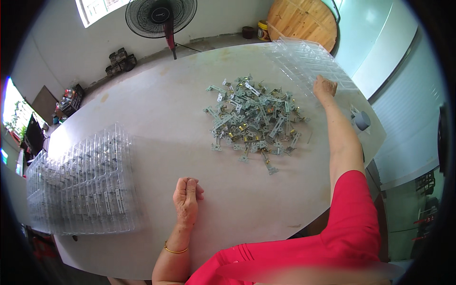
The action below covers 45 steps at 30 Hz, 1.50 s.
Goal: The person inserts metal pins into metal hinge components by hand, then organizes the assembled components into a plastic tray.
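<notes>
My right hand reaches far out to the right, its fingers closed at the near edge of clear plastic compartment trays. My left hand rests on the table in a loose fist, thumb on top, and nothing shows in it. Between and beyond my hands lies a heap of small metal brackets, silvery grey with brass-coloured pieces among them. At the left, a stack of clear plastic trays holds rows of similar metal parts in its compartments.
The pale table has a curved edge. On its right side sits a grey round object, perhaps a tape roll. Beyond the table stand a black fan, a round wooden board and a yellow bucket.
</notes>
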Each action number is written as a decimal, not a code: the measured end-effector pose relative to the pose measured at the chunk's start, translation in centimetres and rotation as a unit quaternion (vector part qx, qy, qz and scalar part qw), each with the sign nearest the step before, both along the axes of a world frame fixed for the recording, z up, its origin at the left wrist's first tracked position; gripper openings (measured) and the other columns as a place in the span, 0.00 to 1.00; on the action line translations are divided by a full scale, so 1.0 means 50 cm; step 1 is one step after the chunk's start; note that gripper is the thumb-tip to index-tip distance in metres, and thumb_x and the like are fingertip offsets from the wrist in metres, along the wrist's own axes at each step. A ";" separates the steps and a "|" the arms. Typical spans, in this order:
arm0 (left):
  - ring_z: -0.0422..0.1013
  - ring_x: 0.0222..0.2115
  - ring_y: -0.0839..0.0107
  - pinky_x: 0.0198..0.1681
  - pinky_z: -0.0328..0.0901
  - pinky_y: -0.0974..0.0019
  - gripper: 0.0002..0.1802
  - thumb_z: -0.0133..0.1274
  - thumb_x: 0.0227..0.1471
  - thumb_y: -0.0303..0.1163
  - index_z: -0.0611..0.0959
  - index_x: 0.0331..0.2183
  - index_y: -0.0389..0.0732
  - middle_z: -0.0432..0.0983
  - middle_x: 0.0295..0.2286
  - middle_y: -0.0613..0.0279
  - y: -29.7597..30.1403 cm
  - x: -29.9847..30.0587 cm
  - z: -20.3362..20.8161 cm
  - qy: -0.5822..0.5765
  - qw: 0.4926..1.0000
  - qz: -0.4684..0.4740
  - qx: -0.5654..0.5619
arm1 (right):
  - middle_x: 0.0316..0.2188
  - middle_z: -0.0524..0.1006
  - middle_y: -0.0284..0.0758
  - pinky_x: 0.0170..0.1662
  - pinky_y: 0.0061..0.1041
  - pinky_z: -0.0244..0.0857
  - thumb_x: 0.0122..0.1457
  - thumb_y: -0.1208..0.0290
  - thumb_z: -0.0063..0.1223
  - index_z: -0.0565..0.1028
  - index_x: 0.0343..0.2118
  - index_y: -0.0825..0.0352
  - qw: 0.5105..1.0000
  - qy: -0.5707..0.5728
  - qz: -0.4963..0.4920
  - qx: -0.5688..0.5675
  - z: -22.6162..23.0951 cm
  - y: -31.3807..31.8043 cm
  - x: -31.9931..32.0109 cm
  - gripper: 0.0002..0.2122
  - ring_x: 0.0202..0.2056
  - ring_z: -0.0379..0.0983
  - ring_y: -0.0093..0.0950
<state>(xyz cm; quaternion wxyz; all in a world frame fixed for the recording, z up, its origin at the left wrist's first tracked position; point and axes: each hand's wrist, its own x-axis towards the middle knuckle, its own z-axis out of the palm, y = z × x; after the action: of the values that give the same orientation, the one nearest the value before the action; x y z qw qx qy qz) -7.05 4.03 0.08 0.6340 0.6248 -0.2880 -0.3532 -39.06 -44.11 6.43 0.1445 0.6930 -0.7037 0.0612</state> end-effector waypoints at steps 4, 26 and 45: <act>0.65 0.21 0.81 0.26 0.63 0.75 0.10 0.44 0.67 0.33 0.75 0.35 0.38 0.72 0.23 0.67 -0.006 -0.001 -0.003 0.009 1.000 -0.006 -0.002 | 0.41 0.81 0.41 0.54 0.43 0.62 0.63 0.59 0.45 0.76 0.46 0.60 0.999 -0.004 0.046 0.027 0.023 0.003 0.011 0.14 0.46 0.77 0.38; 0.68 0.21 0.77 0.22 0.64 0.70 0.10 0.47 0.64 0.34 0.75 0.34 0.38 0.71 0.20 0.64 -0.037 0.006 -0.056 0.013 0.994 -0.013 -0.103 | 0.24 0.76 0.38 0.27 0.35 0.66 0.60 0.70 0.58 0.75 0.36 0.63 0.753 -0.147 0.609 -0.202 0.272 0.542 0.468 0.05 0.24 0.74 0.36; 0.69 0.48 0.57 0.50 0.63 0.56 0.15 0.39 0.63 0.33 0.77 0.44 0.36 0.76 0.45 0.51 -0.131 -0.006 -0.129 -0.072 0.945 0.035 -0.318 | 0.19 0.68 0.32 0.27 0.31 0.61 0.52 0.76 0.64 0.75 0.33 0.64 0.525 -0.118 0.839 -0.087 0.175 0.983 0.705 0.09 0.20 0.67 0.31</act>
<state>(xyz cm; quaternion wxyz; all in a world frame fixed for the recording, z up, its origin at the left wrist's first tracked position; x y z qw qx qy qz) -7.36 -2.52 -6.39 0.7891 0.4242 -0.4081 -0.1754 -3.81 5.02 15.16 0.0018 0.9338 0.2001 0.2966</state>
